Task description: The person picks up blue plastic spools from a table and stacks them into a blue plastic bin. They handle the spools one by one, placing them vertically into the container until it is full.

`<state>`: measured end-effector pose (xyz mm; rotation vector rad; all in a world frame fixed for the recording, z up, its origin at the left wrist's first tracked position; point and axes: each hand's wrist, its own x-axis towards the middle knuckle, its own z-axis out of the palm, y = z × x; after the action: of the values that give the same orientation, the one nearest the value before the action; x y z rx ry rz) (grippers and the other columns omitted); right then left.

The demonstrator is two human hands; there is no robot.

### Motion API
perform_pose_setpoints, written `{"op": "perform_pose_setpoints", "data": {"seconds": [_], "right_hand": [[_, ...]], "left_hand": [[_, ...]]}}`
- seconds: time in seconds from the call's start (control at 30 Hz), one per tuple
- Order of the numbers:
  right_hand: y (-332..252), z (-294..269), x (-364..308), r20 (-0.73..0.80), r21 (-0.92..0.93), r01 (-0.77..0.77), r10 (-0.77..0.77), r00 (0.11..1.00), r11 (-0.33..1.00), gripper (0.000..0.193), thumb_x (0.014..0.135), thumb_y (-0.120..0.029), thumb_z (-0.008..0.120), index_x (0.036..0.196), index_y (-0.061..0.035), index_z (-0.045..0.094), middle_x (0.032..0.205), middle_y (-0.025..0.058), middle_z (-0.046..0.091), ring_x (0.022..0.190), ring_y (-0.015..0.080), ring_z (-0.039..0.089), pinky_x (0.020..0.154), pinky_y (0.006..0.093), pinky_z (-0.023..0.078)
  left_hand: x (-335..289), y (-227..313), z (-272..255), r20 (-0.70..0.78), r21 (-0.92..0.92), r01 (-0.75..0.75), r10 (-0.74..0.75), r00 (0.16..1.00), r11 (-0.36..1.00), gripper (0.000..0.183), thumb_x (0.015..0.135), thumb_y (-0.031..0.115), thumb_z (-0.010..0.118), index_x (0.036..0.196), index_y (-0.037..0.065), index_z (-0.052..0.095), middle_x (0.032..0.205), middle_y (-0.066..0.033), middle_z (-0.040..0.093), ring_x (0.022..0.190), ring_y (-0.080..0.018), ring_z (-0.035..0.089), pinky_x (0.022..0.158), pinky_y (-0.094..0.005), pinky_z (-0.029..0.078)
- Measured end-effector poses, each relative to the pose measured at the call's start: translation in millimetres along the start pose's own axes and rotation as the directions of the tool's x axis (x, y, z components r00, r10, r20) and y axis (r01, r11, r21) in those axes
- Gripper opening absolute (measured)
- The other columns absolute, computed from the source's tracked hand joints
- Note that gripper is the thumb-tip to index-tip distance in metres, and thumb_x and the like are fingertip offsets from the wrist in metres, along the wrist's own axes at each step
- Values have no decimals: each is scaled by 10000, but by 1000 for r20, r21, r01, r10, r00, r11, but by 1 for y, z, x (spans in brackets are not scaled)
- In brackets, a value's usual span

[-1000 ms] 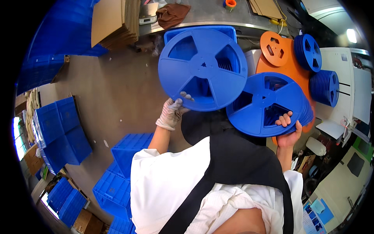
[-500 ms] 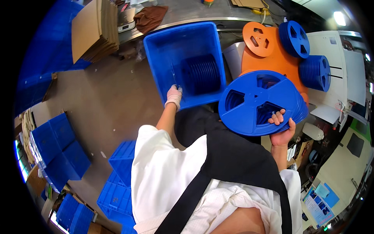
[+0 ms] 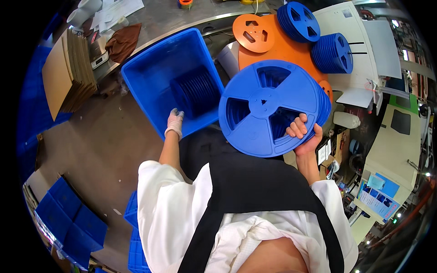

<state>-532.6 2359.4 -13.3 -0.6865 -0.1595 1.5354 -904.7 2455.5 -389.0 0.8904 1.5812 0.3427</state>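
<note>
My left hand, in a pale glove with greyish fingertips, is closed over the near rim of a deep blue plastic bin, close to its near left corner. Inside that bin a row of dark blue reels stands on edge against the right side. My bare right hand grips a thick stack of large blue reels in front of my body. Its fingers go through a cut-out in the top reel, with the thumb at the outer edge.
An orange surface beyond the stack carries an orange reel and two blue reel stacks. A metal table runs along the back. Cardboard sheets stand at far left, blue crates at lower left.
The whole scene has shifted left in the view as my head turned. The reel stack has come nearer the bin and turned flatter toward me. Both hands keep their holds.
</note>
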Motion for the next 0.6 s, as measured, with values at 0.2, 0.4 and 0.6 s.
{"op": "perform_pose_setpoints", "data": {"seconds": [0.2, 0.4, 0.6], "right_hand": [[-2, -7, 10, 161, 91, -33, 18, 987, 995, 325, 827, -370, 683, 913, -104, 517, 605, -39, 480, 506, 97, 466, 576, 274, 389], [0, 2, 15, 337, 66, -151, 120, 934, 986, 342, 823, -391, 697, 884, -106, 518, 595, -34, 496, 504, 101, 488, 563, 269, 394], [-2, 9, 18, 401, 10, -227, 204, 893, 974, 352, 821, -404, 704, 887, -116, 512, 593, -31, 501, 503, 111, 488, 569, 277, 397]], "left_hand": [[-48, 56, -19, -213, -38, -459, 441, 872, 888, 446, 971, 202, 582, 1365, 13, 492, 1328, -191, 566, 1246, -296, 533, 1054, -356, 410], [-186, 262, 31, 223, 388, -897, 923, 314, 212, 542, 853, 280, 618, 1335, 50, 521, 1381, -181, 508, 1337, -384, 406, 1141, -516, 261], [-221, 303, 72, 405, 179, -984, 911, 79, 6, 651, 767, 320, 675, 1337, 53, 508, 1388, -164, 505, 1344, -346, 419, 1138, -527, 258]]}}
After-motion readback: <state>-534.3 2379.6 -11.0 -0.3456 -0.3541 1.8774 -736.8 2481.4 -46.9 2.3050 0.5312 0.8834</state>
